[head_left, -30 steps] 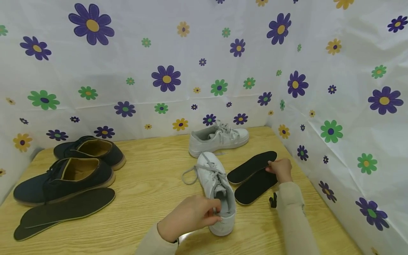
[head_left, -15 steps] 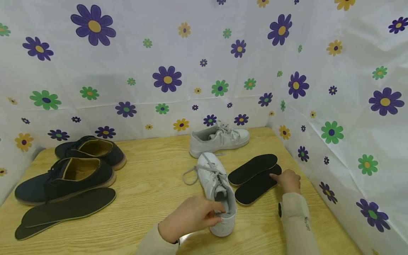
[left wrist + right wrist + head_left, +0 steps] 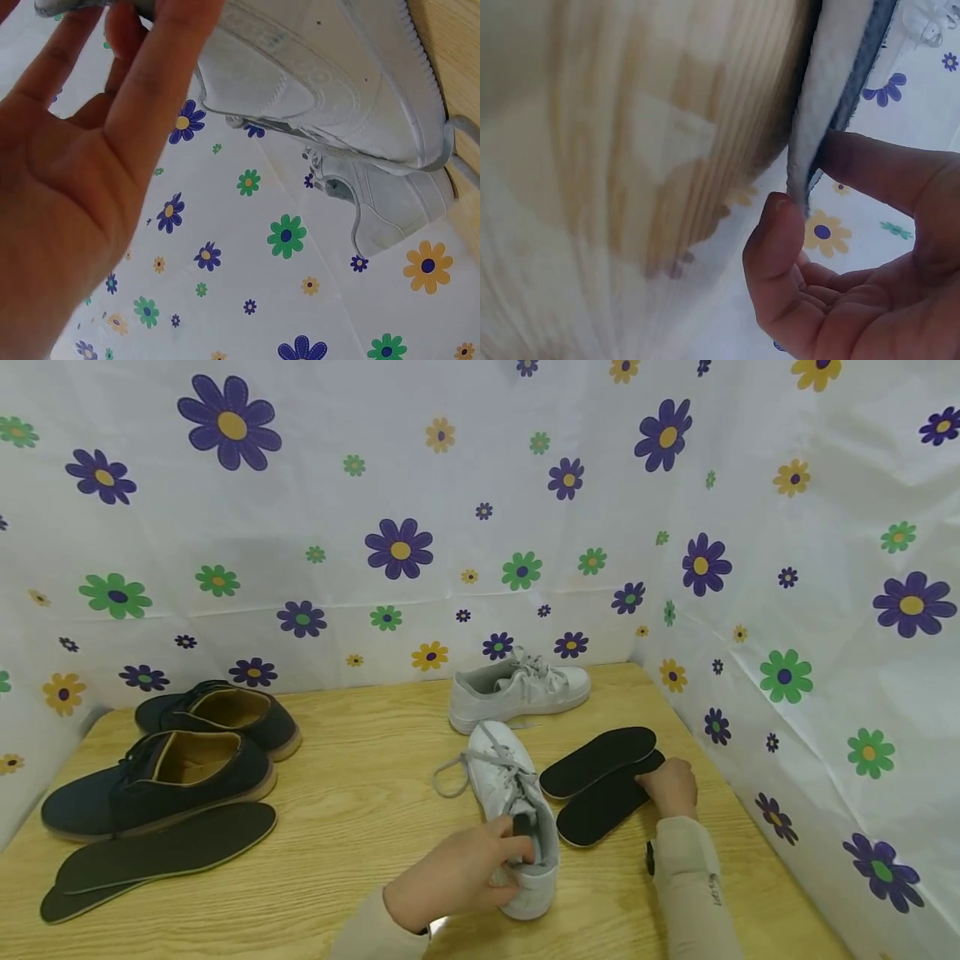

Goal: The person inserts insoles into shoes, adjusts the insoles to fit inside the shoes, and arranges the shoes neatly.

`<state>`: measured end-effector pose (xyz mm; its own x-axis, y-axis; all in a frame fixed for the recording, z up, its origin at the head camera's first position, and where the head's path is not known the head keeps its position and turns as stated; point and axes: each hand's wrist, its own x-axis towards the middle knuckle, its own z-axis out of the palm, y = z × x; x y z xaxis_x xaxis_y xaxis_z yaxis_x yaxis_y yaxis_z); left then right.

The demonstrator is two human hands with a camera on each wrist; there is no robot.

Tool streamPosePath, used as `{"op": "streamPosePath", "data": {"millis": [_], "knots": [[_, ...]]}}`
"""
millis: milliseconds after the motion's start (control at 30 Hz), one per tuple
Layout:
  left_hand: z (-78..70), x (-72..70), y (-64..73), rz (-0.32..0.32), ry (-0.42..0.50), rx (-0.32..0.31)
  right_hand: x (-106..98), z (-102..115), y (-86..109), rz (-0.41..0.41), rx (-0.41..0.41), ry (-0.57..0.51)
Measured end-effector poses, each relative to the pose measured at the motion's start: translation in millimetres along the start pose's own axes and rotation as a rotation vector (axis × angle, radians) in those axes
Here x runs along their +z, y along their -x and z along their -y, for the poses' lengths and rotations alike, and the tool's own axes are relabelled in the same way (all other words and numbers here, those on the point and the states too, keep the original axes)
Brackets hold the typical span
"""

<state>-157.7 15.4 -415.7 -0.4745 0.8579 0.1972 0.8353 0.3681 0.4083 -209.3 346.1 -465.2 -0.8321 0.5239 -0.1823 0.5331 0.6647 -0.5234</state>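
Observation:
A white lace-up sneaker (image 3: 534,900) stands on the table with its heel nearest me. My left hand (image 3: 453,870) grips the side of its heel opening, fingers reaching inside. In the left wrist view, this sneaker's pale side (image 3: 315,75) fills the upper part and some fingertips are hidden. To the right lie two black insoles, the far one (image 3: 596,762) partly overlapping the near one (image 3: 603,810). My right hand (image 3: 672,787) pinches the right end of the near insole. Close up in the right wrist view, the insole (image 3: 829,82) shows its pale edge between thumb and index finger.
Another white sneaker (image 3: 517,697) stands behind, near the flowered back sheet (image 3: 337,510). Two dark blue shoes (image 3: 82,802) stand at the left, with two dark insoles (image 3: 165,843) in front. A second flowered sheet (image 3: 817,610) borders the table's right side.
My right hand has let go of the far insole, which now lies slightly lower, and has taken the near insole's end. My left hand stays at the sneaker, its fingers slightly shifted.

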Motion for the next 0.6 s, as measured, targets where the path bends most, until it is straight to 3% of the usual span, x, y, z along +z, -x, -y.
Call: {"op": "streamPosePath", "data": {"millis": [200, 433, 600], "knots": [[-3.7, 2.3, -1.7, 0.013, 0.012, -0.054, -2, -4, 0.4, -0.023, -0.028, -0.056], [-4.5, 1.4, -1.3, -0.018, 0.003, -0.029, -18, -3, 3.7, -0.008, -0.032, -0.209], [0.0, 1.8, -0.3, -0.045, -0.003, -0.011, -34, 2, 10.4, -0.071, -0.042, -0.236]]}}
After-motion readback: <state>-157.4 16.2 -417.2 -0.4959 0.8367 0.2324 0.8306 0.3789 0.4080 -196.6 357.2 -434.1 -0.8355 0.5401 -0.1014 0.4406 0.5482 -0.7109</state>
